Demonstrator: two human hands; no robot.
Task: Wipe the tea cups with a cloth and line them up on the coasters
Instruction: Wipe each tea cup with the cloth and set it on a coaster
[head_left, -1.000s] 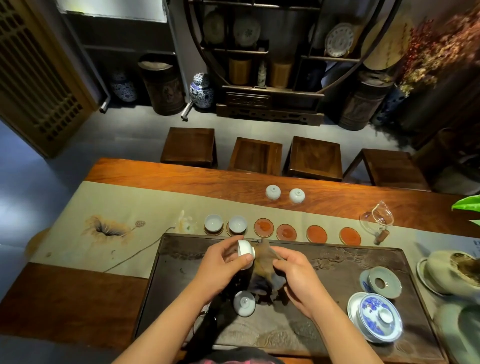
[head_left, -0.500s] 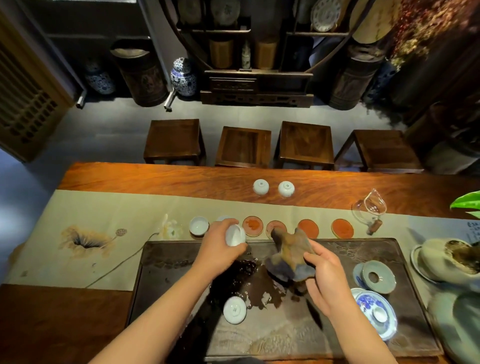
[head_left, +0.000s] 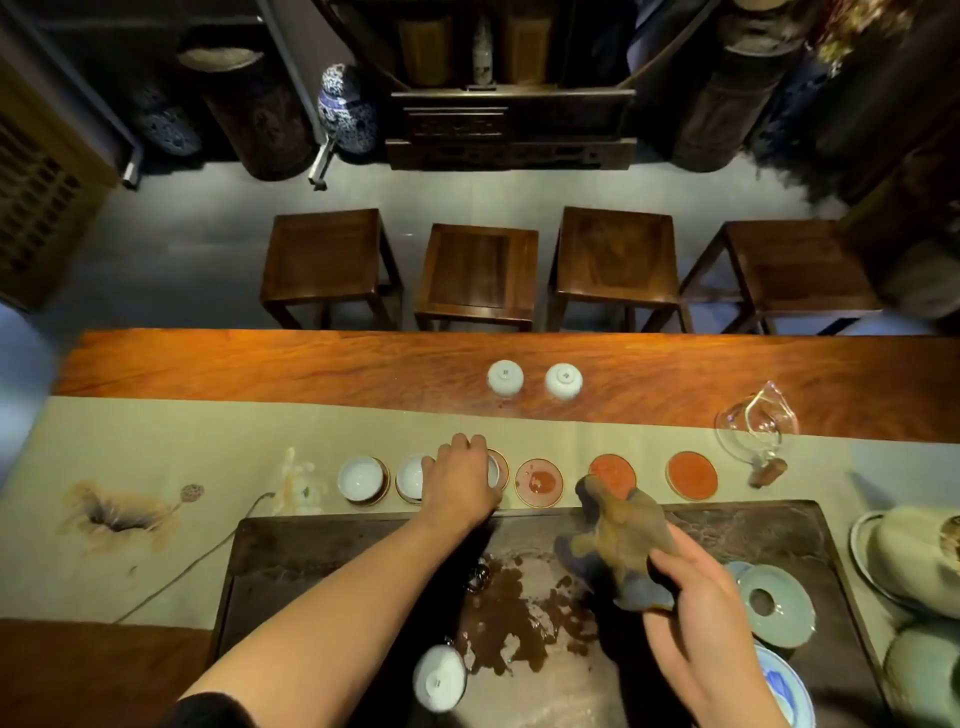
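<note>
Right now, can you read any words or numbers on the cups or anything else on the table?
No words or numbers can be read.
Upside-down cup on the tea tray: a small dark mark on its base, too small to read.
Two upside-down cups on the bare wood: faint marks on their bases, too blurred to read.

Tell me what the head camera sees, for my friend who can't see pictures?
A person's left hand sets a white tea cup on the third coaster in a row, beside two cups already placed, while the right hand holds a brown cloth above a wet, dark tea tray. Three coasters are bare.
</note>
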